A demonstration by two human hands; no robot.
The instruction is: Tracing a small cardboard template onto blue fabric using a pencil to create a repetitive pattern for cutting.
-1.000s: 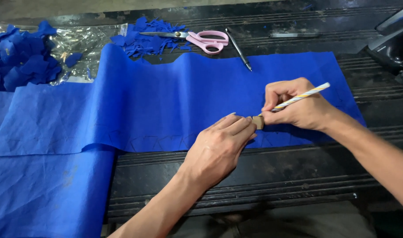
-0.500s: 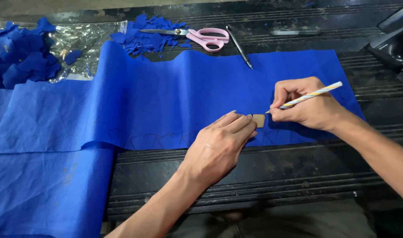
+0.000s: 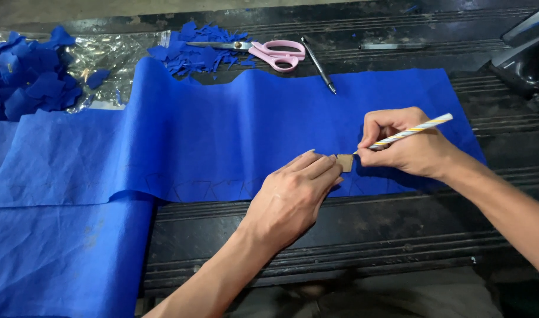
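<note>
The small brown template point(image 3: 344, 162) lies flat on the blue cloth point(image 3: 234, 135), near the cloth's lower edge, at about 4 o'clock from the middle of the view. The left hand point(image 3: 293, 194) presses it down with the fingertips, the fingers stretched and not closed around anything. The right hand point(image 3: 402, 144) is just beside it at 3 o'clock and grips a striped pencil point(image 3: 408, 132) in closed fingers; the pencil tip touches the right edge of the template. Faint traced outlines point(image 3: 216, 188) are in a row on the cloth at 9 o'clock from the left hand.

The cloth spreads across a dark slatted bench point(image 3: 364, 229) and hangs down over the front edge at 8 o'clock. At 12 o'clock, beyond the cloth, pink-handled scissors point(image 3: 263, 52) rest on a heap of blue scraps point(image 3: 193, 53), and a dark pen point(image 3: 318, 63) lies just beside them on the right. At 10 o'clock more blue pieces point(image 3: 34, 76) sit on clear plastic film point(image 3: 116, 53). A black object point(image 3: 526, 53) stands at 2 o'clock.
</note>
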